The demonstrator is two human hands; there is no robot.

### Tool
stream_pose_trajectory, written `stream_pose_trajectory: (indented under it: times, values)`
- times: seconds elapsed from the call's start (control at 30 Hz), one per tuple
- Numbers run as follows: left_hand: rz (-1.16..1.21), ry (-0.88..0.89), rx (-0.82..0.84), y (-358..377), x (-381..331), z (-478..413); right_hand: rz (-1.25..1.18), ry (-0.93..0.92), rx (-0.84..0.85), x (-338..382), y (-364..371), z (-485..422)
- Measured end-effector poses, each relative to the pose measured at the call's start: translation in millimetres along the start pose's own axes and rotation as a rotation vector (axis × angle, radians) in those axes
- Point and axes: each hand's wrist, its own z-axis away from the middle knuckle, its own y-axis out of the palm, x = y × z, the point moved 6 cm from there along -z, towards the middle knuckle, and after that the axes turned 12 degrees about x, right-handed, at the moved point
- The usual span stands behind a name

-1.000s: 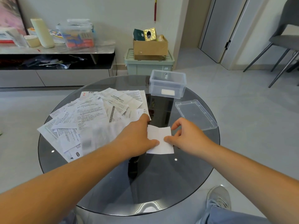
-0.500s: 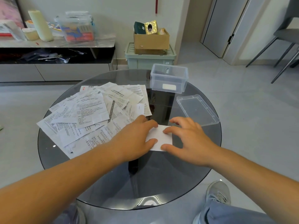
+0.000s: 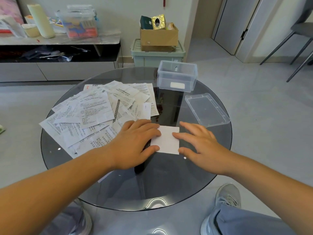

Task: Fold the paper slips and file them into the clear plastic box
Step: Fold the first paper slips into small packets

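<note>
Tabletop (image 3: 169,182) holds one box (image 3: 177,77); left hand (image 3: 133,143), right hand (image 3: 201,147) press one slip (image 3: 166,141).

A round smoked-glass worktop (image 3: 118,192) stands on a pale grey tiled floor (image 3: 254,102). Behind it, along the white wall (image 3: 125,16), runs a low grey cabinet with a marble-look top (image 3: 59,72). Just beside the cabinet, a brown cardboard box (image 3: 159,38) sits on a mint-green plastic crate (image 3: 157,58). Grey doors (image 3: 237,22) stand at the right, near a dark grey chair with thin metal legs (image 3: 301,28). The light is soft and even.
</note>
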Motion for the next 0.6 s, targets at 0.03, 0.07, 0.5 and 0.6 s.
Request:
stream_pose_trajectory:
  times: [0.03, 0.07, 0.5, 0.6]
  values:
    - [0.016, 0.005, 0.012, 0.5, 1.1, 0.1, 0.013, -0.006, 0.019, -0.3, -0.2, 0.2]
    - [0.033, 0.008, 0.021, 0.6, 1.7, 0.5, 0.025, -0.007, 0.032, -0.3, -1.2, -0.2]
    - [0.138, -0.06, 0.108, -22.6, -4.0, -37.8, -0.216, 0.011, -0.033, 6.9, -49.6, -41.6]
    - [0.135, -0.073, 0.176, -23.4, -4.5, -42.9, -0.263, -0.011, 0.013, 7.7, -50.2, -49.7]
